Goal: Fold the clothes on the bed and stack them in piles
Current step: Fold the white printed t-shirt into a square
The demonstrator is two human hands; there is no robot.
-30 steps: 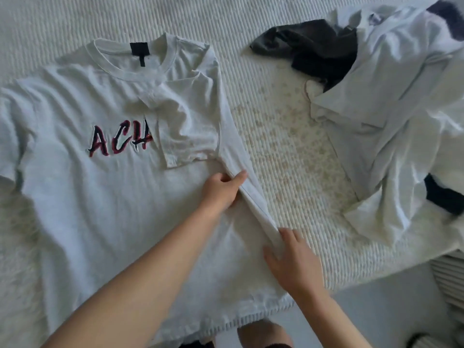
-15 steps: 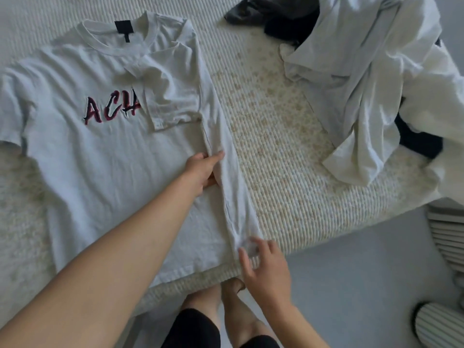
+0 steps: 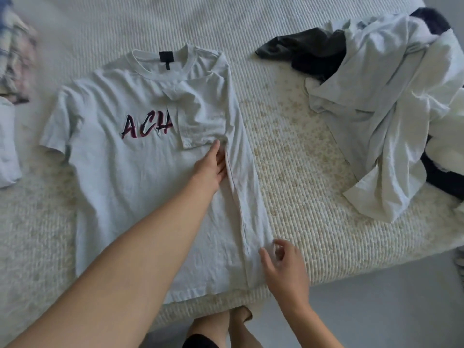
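Ribbed bed cover: cream knit under everything on my bed (image 3: pixel 301 197), its near edge running just in front of my legs.
Unfolded heap: pale grey-white garments (image 3: pixel 391 101) bunched at the right side of the bed, well apart from the shirt I am working on.
T-shirt: white tee (image 3: pixel 120 184) lying flat, face up, collar away from me, red and black letters on the chest; its right side and sleeve are folded inward over the front.
Dark garment: charcoal cloth (image 3: pixel 308 50) poking out from the heap's upper left.
Left stack: patterned fabric (image 3: pixel 15 54) at the far left edge, blurred, possibly already folded.
Left hand: my left hand (image 3: pixel 211 167) lies flat with fingers straight, pressing the shirt beside the long fold line.
Right hand: my right hand (image 3: pixel 286 267) is at the folded strip's lower end by the hem, fingers loosely spread and relaxed, fingertips touching the cloth without pinching it.
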